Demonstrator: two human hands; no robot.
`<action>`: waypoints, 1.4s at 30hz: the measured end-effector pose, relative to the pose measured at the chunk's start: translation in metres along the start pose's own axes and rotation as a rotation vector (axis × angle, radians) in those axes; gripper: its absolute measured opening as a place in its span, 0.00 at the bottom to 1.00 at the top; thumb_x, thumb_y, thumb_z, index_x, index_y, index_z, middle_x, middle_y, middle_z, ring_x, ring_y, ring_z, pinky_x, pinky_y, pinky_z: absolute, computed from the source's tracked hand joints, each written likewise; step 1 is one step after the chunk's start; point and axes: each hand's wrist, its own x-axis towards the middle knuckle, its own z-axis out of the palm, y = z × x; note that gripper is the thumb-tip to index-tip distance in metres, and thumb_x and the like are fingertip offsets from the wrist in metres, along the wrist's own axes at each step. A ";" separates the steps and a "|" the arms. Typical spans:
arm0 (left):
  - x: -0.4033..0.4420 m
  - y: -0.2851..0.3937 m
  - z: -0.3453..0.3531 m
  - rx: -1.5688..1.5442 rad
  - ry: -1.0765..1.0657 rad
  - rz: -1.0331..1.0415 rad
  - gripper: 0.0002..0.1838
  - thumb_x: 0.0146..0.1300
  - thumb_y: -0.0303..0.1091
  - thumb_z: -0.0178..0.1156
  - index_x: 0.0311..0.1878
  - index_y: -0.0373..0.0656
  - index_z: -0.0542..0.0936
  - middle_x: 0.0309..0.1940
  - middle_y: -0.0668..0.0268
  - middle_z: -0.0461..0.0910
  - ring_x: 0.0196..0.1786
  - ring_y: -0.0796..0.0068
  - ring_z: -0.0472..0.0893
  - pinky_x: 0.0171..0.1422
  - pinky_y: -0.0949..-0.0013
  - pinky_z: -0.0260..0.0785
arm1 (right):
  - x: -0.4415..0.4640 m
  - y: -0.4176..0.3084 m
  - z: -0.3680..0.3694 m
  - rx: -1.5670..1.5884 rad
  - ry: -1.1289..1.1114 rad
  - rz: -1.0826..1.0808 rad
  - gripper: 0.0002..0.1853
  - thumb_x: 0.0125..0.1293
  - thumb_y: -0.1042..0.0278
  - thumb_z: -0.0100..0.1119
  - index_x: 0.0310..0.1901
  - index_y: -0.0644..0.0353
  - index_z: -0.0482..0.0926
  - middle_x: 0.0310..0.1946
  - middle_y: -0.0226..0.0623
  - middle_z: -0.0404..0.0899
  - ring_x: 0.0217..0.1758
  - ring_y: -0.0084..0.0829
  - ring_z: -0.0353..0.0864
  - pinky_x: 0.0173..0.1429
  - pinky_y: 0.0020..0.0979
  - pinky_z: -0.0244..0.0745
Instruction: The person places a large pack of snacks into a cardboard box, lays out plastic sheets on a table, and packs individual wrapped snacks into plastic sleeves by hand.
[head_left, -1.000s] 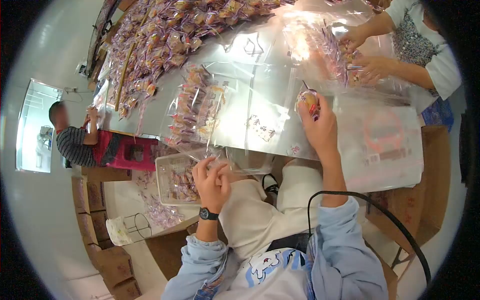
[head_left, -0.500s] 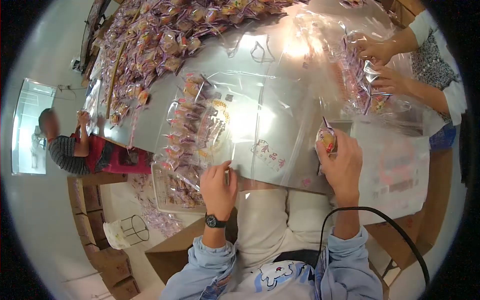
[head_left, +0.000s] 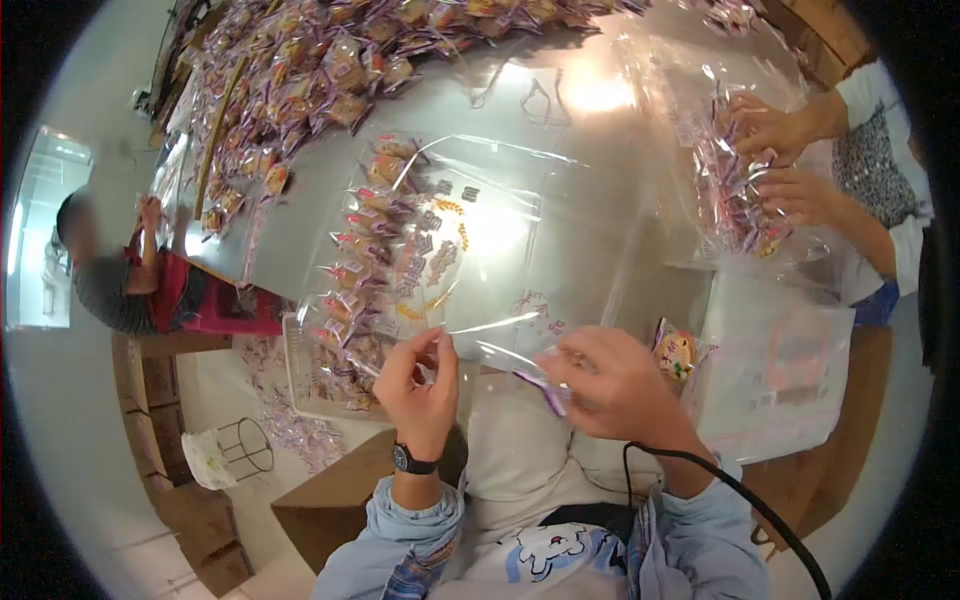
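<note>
A large clear plastic bag with printed lettering (head_left: pixel 440 255) lies on the metal table, a column of small wrapped pastries (head_left: pixel 362 240) along its left side. My left hand (head_left: pixel 420 378), wearing a black watch, is closed in a pinch on the bag's near edge. My right hand (head_left: pixel 612 388) is slightly blurred and closed around a clear wrapper with a purple edge (head_left: pixel 543 390); the rest of that packet is hidden by the fingers. Just beyond the right hand, one wrapped pastry (head_left: pixel 676 352) rests near the table's front edge.
A big heap of wrapped pastries (head_left: pixel 340 70) covers the far left. At right, a co-worker's hands (head_left: pixel 790 170) handle a filled bag. Flat printed bags (head_left: pixel 780 360) lie at my right. A crate (head_left: pixel 305 375) stands lower left, and another person sits far left. A black cable crosses my right wrist.
My right hand has moved left and nearer me, toward my left hand. The pastry it held no longer shows in its fingers; one lies behind it. My left hand now pinches the bag edge.
</note>
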 end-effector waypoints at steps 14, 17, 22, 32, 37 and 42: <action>0.008 0.011 -0.012 -0.115 0.014 0.098 0.08 0.60 0.25 0.70 0.43 0.40 0.86 0.29 0.63 0.83 0.25 0.70 0.78 0.31 0.68 0.70 | 0.075 0.003 0.088 -0.339 -0.109 -0.130 0.32 0.59 0.70 0.62 0.67 0.62 0.72 0.70 0.50 0.69 0.69 0.49 0.72 0.66 0.42 0.72; 0.004 0.009 -0.015 -0.145 -0.040 0.128 0.08 0.59 0.24 0.70 0.43 0.40 0.86 0.29 0.63 0.83 0.25 0.70 0.78 0.30 0.68 0.70 | 0.105 0.034 0.117 -0.080 0.043 -0.086 0.37 0.56 0.75 0.59 0.71 0.66 0.66 0.73 0.57 0.64 0.72 0.56 0.68 0.74 0.46 0.65; 0.010 0.004 -0.020 -0.178 -0.116 0.258 0.09 0.59 0.22 0.70 0.43 0.39 0.86 0.28 0.62 0.83 0.26 0.71 0.79 0.32 0.70 0.72 | 0.193 0.072 0.134 0.475 0.105 0.222 0.37 0.60 0.80 0.53 0.74 0.65 0.61 0.72 0.62 0.63 0.76 0.59 0.63 0.79 0.47 0.61; 0.029 -0.004 -0.035 -0.173 -0.256 0.402 0.11 0.56 0.22 0.72 0.43 0.41 0.87 0.28 0.64 0.83 0.26 0.71 0.81 0.30 0.70 0.71 | 0.272 0.117 0.166 0.058 0.364 0.163 0.27 0.66 0.75 0.56 0.68 0.58 0.68 0.64 0.58 0.68 0.63 0.57 0.73 0.68 0.49 0.70; 0.040 -0.015 -0.044 -0.177 -0.330 0.405 0.12 0.55 0.25 0.74 0.43 0.42 0.87 0.28 0.63 0.83 0.29 0.68 0.81 0.33 0.68 0.72 | 0.270 0.114 0.177 0.186 0.484 0.272 0.19 0.69 0.65 0.60 0.59 0.56 0.73 0.50 0.52 0.79 0.54 0.54 0.79 0.61 0.46 0.73; 0.086 -0.046 -0.075 -0.100 -0.302 0.265 0.15 0.57 0.32 0.73 0.47 0.41 0.85 0.37 0.61 0.85 0.38 0.60 0.82 0.44 0.62 0.74 | 0.276 0.131 0.187 0.449 0.491 0.396 0.19 0.73 0.61 0.61 0.58 0.61 0.72 0.46 0.47 0.81 0.47 0.40 0.82 0.54 0.39 0.76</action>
